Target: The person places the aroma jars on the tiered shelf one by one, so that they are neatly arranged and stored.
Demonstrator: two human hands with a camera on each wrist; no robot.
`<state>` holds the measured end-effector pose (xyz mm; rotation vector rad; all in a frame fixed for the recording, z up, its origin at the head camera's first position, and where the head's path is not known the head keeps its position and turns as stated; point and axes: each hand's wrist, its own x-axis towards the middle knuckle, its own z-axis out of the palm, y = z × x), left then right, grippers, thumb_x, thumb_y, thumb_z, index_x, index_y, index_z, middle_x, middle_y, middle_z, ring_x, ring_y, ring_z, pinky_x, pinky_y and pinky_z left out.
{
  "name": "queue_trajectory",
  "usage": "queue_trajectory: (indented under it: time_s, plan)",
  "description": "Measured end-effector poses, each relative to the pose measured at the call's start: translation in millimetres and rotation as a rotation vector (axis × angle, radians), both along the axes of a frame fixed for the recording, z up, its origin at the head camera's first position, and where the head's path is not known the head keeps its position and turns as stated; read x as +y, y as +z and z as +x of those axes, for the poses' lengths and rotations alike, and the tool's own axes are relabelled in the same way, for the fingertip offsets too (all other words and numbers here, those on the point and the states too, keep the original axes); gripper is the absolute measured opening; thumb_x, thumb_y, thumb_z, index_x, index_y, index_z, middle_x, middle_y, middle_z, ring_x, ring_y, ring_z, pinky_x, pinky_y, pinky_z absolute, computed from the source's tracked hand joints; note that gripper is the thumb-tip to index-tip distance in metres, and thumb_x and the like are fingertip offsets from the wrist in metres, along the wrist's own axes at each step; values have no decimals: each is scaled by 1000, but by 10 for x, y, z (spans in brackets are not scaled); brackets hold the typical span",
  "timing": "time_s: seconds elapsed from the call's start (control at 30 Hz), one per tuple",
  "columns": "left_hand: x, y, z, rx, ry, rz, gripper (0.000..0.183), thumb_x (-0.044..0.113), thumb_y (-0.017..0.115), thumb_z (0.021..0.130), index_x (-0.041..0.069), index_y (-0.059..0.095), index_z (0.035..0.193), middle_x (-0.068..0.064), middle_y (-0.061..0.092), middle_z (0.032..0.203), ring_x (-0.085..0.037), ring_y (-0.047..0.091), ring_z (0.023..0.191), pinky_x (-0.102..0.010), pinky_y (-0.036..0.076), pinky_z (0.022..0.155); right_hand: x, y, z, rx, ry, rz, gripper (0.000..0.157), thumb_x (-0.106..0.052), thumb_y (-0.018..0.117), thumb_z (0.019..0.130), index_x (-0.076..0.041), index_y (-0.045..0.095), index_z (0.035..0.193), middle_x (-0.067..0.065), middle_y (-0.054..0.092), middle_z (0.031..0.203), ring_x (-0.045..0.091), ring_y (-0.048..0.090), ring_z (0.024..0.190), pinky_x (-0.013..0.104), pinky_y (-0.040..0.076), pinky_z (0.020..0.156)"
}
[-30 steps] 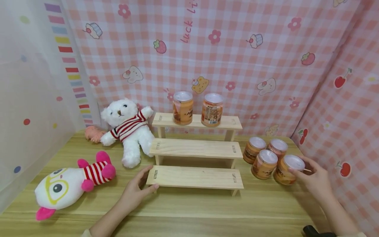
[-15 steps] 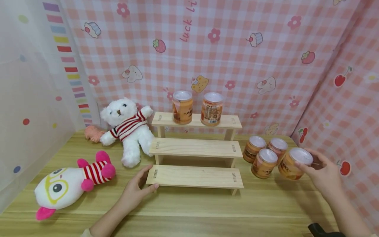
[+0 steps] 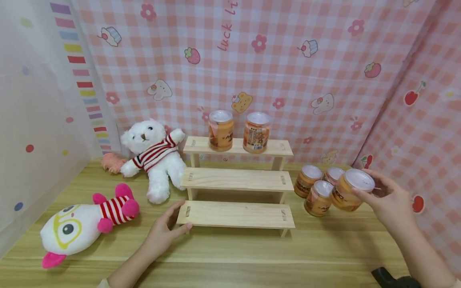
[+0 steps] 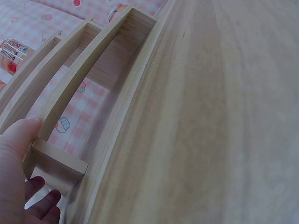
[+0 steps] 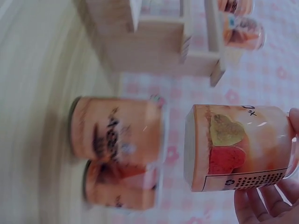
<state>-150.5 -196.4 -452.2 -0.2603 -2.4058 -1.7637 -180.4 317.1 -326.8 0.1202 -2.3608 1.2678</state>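
Note:
My right hand (image 3: 390,204) grips an orange can (image 3: 353,190) with a clear lid near its top; the right wrist view shows the held can (image 5: 240,148) off the table, fingers round its lid end. Three similar cans stand close by on the table, the front one (image 3: 318,199) nearest the held can. My left hand (image 3: 163,234) holds the left end of the bottom tier of a three-tier wooden shelf (image 3: 235,214). In the left wrist view the thumb lies on the tier's edge and the fingers curl at the end support (image 4: 60,158).
Two more cans, a left one (image 3: 221,131) and a right one (image 3: 256,133), stand on the top tier. A white teddy bear (image 3: 158,160) leans at the back left, and a plush toy (image 3: 86,228) with pink limbs lies in front. A patterned cloth (image 3: 288,80) hangs behind.
My right hand has lifted the can off the table, first to the right, then up and back left toward the other cans. My left hand stays on the shelf.

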Motion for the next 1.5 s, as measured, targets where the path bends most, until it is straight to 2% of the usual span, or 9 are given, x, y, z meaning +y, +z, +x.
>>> queue_trajectory:
  time_s: [0.27,0.4,0.63,0.9,1.17,1.5]
  plan:
    - [-6,7,12,-7,7,-10,70,11,78,81,1,42,141,-18,58,125,-29,48,121,-46,33,107,-336,167,11,10,69,-8,50,-13,77,82,-9,59,129,-15,60,102,-2,59,87,10,50,66]
    - [-6,3,16,-8,11,-11,70,11,78,81,1,43,141,-17,59,123,-29,50,120,-46,34,107,-508,213,-16,43,120,-6,51,-10,77,82,-5,58,129,-11,60,103,1,60,88,11,50,68]
    - [2,-3,10,-7,9,-11,70,12,78,81,2,43,141,-17,58,124,-29,49,121,-46,33,107,-807,288,-69,75,220,-76,50,-2,77,80,-2,59,127,-7,61,103,6,61,85,14,52,66]
    - [5,2,4,-10,12,-27,70,14,78,81,2,43,141,-17,59,124,-28,49,121,-46,33,107,-1164,378,-94,98,334,-111,50,0,77,79,2,58,125,1,61,104,13,59,85,17,53,65]
    - [11,17,5,-1,7,-11,69,12,78,81,1,43,140,-18,59,124,-29,49,120,-46,34,106,-1525,392,-168,96,416,-142,51,-1,79,77,1,60,124,13,62,106,15,61,87,19,53,71]
    - [6,9,3,1,4,-15,69,11,78,81,1,43,140,-18,58,125,-30,48,121,-46,33,107,-1965,384,-293,84,496,-168,52,-2,83,73,-1,62,121,12,64,104,19,60,89,28,54,77]
